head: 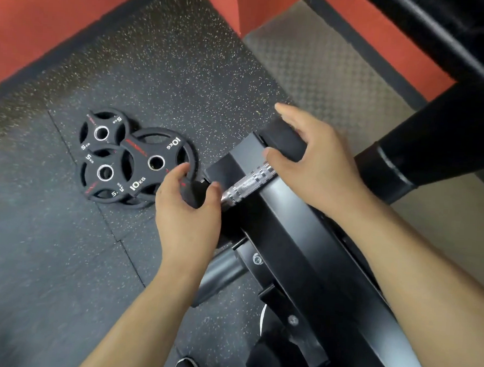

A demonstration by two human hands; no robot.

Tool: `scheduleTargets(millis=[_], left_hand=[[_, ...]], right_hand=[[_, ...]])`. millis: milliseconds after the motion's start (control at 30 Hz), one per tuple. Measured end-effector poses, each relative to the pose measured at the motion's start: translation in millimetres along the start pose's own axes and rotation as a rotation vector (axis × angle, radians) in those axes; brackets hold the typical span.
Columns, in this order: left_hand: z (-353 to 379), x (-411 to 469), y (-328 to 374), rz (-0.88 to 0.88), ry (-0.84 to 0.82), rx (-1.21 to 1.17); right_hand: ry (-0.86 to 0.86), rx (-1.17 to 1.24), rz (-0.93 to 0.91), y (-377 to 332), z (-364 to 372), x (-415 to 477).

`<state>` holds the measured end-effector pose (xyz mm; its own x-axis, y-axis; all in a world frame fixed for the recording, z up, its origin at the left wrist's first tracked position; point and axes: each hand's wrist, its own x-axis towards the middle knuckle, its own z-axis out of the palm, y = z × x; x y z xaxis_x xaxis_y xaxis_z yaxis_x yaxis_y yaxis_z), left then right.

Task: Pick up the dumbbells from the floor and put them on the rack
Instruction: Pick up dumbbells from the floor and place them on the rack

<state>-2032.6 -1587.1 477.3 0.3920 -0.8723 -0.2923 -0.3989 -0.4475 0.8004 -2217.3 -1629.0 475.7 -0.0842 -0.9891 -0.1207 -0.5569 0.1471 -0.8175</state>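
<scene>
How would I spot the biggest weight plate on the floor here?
Start at the speckled black floor mat left of the rack. Three round plates overlap there in a pile. The biggest plate lies on top, nearest the left hand, and is the only one marked 10 KG; the other two read 5 KG.

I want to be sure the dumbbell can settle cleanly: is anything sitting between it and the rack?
Nothing visible does. The dumbbell already lies across the black rack, its knurled handle over the rail, with the left hand and right hand each on a head. The weight plates lie on the floor, off to the left.
</scene>
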Motion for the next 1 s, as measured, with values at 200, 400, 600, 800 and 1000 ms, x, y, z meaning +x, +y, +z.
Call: scheduleTargets(millis=[200, 400, 600, 800, 1000], left_hand=[[-58.9, -10.3, 93.2, 0.137, -0.168, -0.179], [-160.3, -32.2, 208.2, 0.403, -0.248, -0.256], [-301.5, -34.5, 286.5, 0.630, -0.251, -0.312], [-485.9, -26.4, 315.4, 0.742, -0.097, -0.265], [-659.1, -45.5, 302.0, 0.733, 0.221, -0.178]], right_hand=[[-0.007, 0.038, 0.051, -73.0, -51.0, -29.6], [0.150, 0.009, -0.127, -215.2, -125.5, -60.2], [0.298, -0.045, -0.294, -376.7, -155.7, -81.0], [0.308, -0.059, -0.478, -541.8, -113.3, -97.5], [0.137, -0.027, -0.695, -681.6, -34.4, -99.8]])
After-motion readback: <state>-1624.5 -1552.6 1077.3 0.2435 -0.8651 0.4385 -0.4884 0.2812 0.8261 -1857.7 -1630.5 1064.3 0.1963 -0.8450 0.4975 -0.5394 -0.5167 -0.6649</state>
